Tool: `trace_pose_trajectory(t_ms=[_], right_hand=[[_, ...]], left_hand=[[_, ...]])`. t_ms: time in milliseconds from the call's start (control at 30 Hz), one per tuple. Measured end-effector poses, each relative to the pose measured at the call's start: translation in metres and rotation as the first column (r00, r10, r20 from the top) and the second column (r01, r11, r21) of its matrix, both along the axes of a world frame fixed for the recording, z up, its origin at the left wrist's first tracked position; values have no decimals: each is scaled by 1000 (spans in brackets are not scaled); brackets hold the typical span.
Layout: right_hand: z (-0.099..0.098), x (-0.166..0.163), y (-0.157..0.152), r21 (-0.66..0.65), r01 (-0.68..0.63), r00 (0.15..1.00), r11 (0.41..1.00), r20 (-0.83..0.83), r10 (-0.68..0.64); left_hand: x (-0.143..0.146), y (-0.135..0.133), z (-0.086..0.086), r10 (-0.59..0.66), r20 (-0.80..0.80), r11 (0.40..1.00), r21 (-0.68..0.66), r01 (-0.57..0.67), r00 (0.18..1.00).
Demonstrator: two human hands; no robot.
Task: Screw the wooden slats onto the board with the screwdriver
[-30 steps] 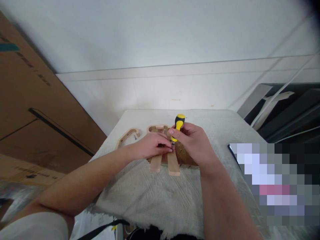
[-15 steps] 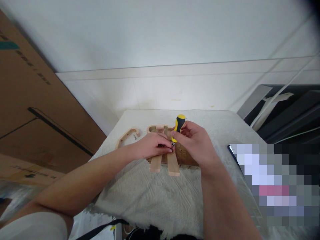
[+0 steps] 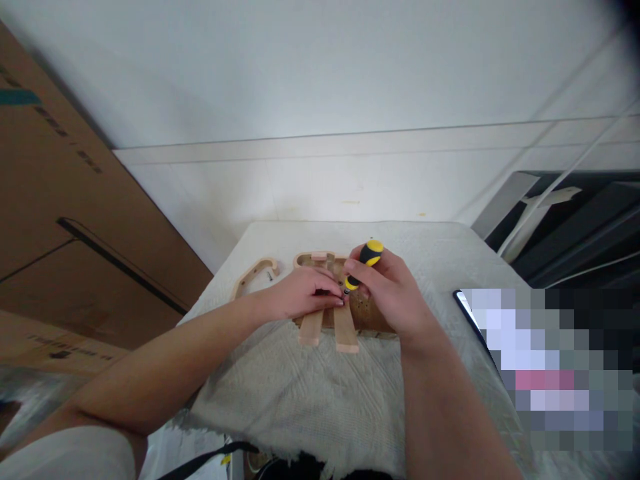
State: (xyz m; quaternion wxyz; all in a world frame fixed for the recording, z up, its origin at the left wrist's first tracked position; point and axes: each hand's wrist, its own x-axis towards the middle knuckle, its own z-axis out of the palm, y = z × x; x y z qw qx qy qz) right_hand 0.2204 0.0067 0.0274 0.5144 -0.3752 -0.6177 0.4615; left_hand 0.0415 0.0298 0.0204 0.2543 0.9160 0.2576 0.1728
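Note:
My right hand (image 3: pixel 385 283) is closed around the handle of a yellow-and-black screwdriver (image 3: pixel 371 253), which leans with its tip down and left. At that tip, the thumb and finger of my left hand (image 3: pixel 307 291) come together over a light wooden strip (image 3: pixel 346 330); what they pinch is too small to make out. Beside it lies a second wooden strip (image 3: pixel 311 329). Both strips rest across a brown wooden board (image 3: pixel 367 313) with small holes, partly hidden by my hands. A rounded pale wooden piece (image 3: pixel 303 259) shows behind my left hand.
Left of the board lies a curved wooden hook piece (image 3: pixel 255 268), with a small screw (image 3: pixel 270 276) close to it. A cream cloth (image 3: pixel 295 393) covers the table. A dark-edged device (image 3: pixel 475 320), its screen blurred, is at right. A large cardboard box (image 3: pixel 100 200) stands at left.
The screwdriver handle has tilted over to the right and lower, and the fingers of my right hand have shifted on it. My left hand has stayed in place.

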Motion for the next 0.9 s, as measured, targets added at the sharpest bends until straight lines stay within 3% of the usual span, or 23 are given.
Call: trace_pose_trajectory(t_ms=[167,433,667,900], right_hand=[[-2,0,1,-21,-60,998,998,-24,60],[-13,-2,10,9,67,994,998,83,-67],[-6,1,3,36,-35,996,999,-78,38],[-13,-3,10,5,50,999,999,-12,-50]], left_hand=[[0,1,-2,-7,9,1000,-1,7,1000],[-1,0,-3,12,23,1000,-8,-12,1000],[0,0,-2,3,15,1000,8,-3,1000],[-1,-1,-2,21,18,1000,-7,-21,1000]])
